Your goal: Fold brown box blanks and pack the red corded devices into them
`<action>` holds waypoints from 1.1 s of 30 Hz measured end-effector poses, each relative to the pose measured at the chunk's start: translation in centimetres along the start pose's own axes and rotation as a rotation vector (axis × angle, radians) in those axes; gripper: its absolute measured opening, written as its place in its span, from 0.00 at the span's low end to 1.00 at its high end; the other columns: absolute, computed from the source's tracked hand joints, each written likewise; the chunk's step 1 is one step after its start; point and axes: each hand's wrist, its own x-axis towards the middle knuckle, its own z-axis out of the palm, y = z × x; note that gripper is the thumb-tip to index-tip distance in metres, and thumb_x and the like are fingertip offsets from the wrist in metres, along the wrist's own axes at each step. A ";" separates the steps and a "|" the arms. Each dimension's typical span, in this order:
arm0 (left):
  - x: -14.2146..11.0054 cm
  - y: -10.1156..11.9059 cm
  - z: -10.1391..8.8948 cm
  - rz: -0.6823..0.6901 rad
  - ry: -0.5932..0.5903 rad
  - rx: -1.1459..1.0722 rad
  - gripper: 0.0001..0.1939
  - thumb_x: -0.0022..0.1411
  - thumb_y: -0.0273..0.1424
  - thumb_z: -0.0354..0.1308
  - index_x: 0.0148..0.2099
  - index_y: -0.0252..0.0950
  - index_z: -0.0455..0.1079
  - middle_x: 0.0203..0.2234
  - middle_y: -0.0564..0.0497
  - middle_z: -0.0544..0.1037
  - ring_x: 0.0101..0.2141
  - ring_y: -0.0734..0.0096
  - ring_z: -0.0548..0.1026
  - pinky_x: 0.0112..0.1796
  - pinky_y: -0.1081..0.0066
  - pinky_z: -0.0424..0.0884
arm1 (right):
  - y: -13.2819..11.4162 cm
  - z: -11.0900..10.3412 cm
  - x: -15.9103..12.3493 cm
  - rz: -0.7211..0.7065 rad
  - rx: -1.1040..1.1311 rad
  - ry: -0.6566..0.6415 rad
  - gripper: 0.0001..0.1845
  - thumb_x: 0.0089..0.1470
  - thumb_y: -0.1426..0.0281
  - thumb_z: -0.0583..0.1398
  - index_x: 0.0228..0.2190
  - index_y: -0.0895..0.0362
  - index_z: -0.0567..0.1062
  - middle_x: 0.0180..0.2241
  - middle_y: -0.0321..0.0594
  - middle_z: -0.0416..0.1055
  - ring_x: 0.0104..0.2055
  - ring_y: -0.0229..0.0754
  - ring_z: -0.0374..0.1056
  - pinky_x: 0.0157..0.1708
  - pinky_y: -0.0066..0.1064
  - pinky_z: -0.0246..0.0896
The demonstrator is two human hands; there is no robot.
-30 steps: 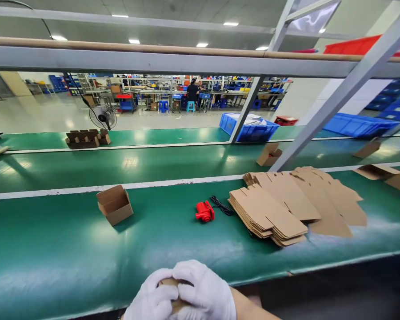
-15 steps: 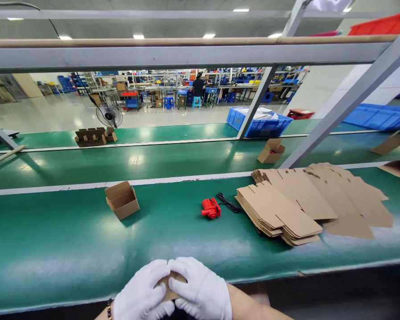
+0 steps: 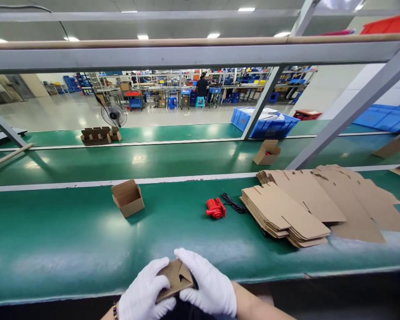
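A small brown cardboard box [image 3: 174,276], partly folded, is held between my two white-gloved hands at the table's front edge. My left hand [image 3: 146,289] grips its left side, fingers over the top and thumb on the near face. On the other side, my right hand [image 3: 208,282] is curled around the right end, beside a bent flap. The gloves hide much of the carton. Beyond my hands lie a red blower-like part [image 3: 215,208] and a black coiled cable [image 3: 232,203]. An open cardboard box [image 3: 128,198] stands to the left.
Flat cardboard blanks [image 3: 286,209] are piled at the right on the green table [image 3: 70,240]. A moving-belt-like green strip behind carries another open box [image 3: 267,152]. Farther back are a blue crate [image 3: 270,125], filled boxes [image 3: 96,136] and a slanted metal post [image 3: 350,106].
My hands have moved slightly apart, showing more of the held box and its bent flap. The open box on the strip behind has shifted left relative to the nearby crate.
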 end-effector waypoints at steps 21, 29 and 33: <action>1.3 0.1 -2.2 -0.565 -0.066 -0.717 0.38 0.35 0.41 0.80 0.52 0.43 0.77 0.58 0.38 0.73 0.61 0.29 0.64 0.62 0.38 0.57 | -0.6 0.5 0.0 -0.092 -0.097 -0.001 0.15 0.48 0.72 0.65 0.41 0.57 0.74 0.54 0.53 0.67 0.51 0.56 0.66 0.51 0.46 0.68; -0.9 -0.4 1.4 -0.351 -0.139 -0.385 0.37 0.58 0.35 0.66 0.67 0.45 0.59 0.48 0.40 0.81 0.45 0.51 0.81 0.47 0.57 0.77 | -0.7 0.7 0.7 -0.081 0.061 -0.069 0.35 0.51 0.73 0.60 0.61 0.62 0.62 0.59 0.58 0.65 0.58 0.55 0.65 0.58 0.46 0.64; -1.3 -0.4 0.8 -0.402 -0.151 -0.418 0.36 0.56 0.37 0.68 0.66 0.45 0.63 0.53 0.39 0.79 0.51 0.46 0.78 0.53 0.53 0.73 | 0.3 0.9 -0.1 -0.089 0.128 -0.052 0.41 0.58 0.66 0.61 0.68 0.59 0.52 0.63 0.58 0.62 0.64 0.55 0.60 0.62 0.46 0.59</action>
